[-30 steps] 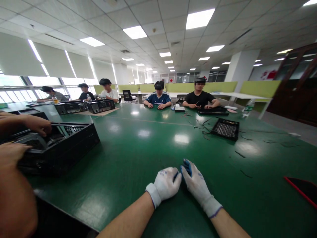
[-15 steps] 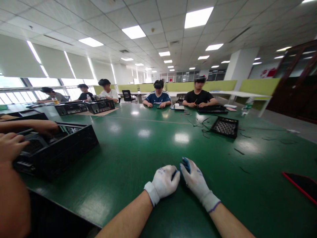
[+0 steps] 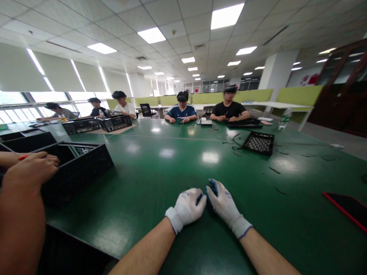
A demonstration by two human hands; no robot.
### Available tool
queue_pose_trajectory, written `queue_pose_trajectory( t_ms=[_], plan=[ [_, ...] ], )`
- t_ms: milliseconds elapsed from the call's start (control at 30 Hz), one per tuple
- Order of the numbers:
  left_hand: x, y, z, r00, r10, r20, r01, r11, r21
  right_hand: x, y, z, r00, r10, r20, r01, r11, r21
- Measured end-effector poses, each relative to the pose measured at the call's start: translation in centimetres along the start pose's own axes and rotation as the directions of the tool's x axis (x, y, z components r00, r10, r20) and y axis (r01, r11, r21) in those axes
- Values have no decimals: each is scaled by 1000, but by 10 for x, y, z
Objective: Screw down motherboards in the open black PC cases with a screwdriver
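Note:
Two white gloves with blue palms cover my hands, which rest near the front of the green table (image 3: 143, 164). My left hand (image 3: 189, 206) lies palm down, fingers curled and thumb a little apart, with no object showing in it. Close beside it on the right, my right hand (image 3: 223, 202) rests on its edge with its fingers parted and bent, and nothing shows between them. A narrow gap separates the two hands. The undersides of the left fingers are hidden.
A co-worker's hands (image 3: 37, 164) are at an open black computer case (image 3: 80, 172) on the left. A black tray (image 3: 259, 143) and dark strips lie at the back right. A red-edged black object (image 3: 348, 208) is at the right. Several people sit across the table.
The co-worker's hands at the left have come out of the case and drawn together at its near side. My hands keep nearly the same pose; the whole view has shifted slightly.

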State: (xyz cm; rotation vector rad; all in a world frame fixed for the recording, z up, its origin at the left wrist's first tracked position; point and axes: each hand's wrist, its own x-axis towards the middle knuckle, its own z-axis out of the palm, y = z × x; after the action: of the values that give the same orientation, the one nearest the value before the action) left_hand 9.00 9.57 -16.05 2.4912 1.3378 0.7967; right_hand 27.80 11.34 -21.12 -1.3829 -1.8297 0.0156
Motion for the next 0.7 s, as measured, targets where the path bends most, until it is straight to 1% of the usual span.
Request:
queue_pose_trajectory(
  t_ms=[233, 333, 433, 567, 700],
  plan=[
    [-1, 0, 1, 1000, 10, -16, -10, 1000, 1, -1, 0, -1, 999, 18, 34, -20, 999, 51],
    [-1, 0, 1, 1000, 13, -16, -13, 1000, 4, 0, -4, -2, 991, 117, 67, -122, 989, 87],
    [-2, 1, 0, 1000, 17, -17, -16, 1000, 3, 2, -9, -2, 975, 210, 68, -216, 972, 88],
    [-3, 1, 0, 1000, 16, -23, -16, 1000, -1, 3, -11, -3, 973, 218, 75, -224, 971, 85],
    [-2, -1, 2, 1000, 17, -22, -17, 1000, 7, 3, -9, -3, 979, 185, 82, -191, 978, 85]
  ],
)
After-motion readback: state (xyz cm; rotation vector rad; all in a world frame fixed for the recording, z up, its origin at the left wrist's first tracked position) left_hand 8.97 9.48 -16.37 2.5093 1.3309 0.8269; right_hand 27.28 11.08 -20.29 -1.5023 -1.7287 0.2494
